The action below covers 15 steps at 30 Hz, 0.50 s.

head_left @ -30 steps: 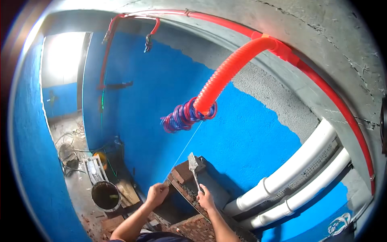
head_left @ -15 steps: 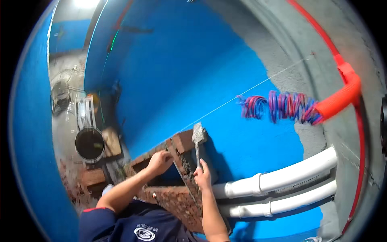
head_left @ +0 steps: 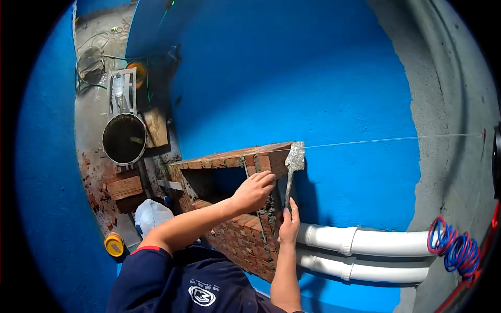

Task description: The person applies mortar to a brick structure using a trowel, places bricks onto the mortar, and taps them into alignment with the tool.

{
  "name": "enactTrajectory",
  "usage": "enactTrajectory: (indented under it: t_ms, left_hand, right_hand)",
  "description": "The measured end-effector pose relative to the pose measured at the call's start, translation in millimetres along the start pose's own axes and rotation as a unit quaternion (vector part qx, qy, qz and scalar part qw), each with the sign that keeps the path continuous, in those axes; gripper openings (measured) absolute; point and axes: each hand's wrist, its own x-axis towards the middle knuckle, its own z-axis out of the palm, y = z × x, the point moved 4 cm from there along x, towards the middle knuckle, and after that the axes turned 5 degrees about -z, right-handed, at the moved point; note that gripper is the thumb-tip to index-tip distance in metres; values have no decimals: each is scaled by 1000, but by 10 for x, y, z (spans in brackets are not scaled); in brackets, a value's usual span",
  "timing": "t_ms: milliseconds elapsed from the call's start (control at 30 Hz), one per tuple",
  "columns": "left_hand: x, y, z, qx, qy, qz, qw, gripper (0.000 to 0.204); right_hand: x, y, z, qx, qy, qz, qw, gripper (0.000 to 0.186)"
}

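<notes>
My right hand (head_left: 289,224) is wrapped around the handle of a mortar-smeared trowel (head_left: 296,155), whose flat blade points away from me against the end of the brick wall's top corner. My left hand (head_left: 254,192) holds nothing that shows; its fingers reach out, slightly bent, to the near side of the corner brick (head_left: 274,163). Whether the fingertips press on that brick I cannot tell. The low brick wall (head_left: 245,235) frames a recess, with grey mortar in its joints. A thin string line (head_left: 376,141) runs taut along the top bricks and off to the right wall.
Two white pipes (head_left: 386,242) run rightward beside the wall, near coiled blue and red wires (head_left: 454,250). On the left floor stand a dark bucket (head_left: 107,130), a metal rack (head_left: 110,94), stacked bricks (head_left: 125,189) and a yellow round container (head_left: 114,244). Blue-coated wall (head_left: 313,78) lies behind.
The view has shifted, and the wire coil now sits lower right. My left hand has gone from curled over the recess to stretched out by the corner brick. The trowel stays in my right hand.
</notes>
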Motion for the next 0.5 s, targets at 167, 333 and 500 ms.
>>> enactTrajectory:
  t_ms: [167, 333, 500]
  left_hand:
    - [359, -106, 80, 132, -113, 50, 984, 54]
    - [574, -176, 201, 191, -142, 29, 971, 53]
    - [567, -170, 253, 237, -133, 17, 962, 55]
  right_hand:
    - [-74, -409, 158, 130, 52, 108, 984, 39]
    - [187, -459, 20, 114, 94, 99, 984, 43]
    - [370, -503, 75, 102, 131, 60, 984, 42]
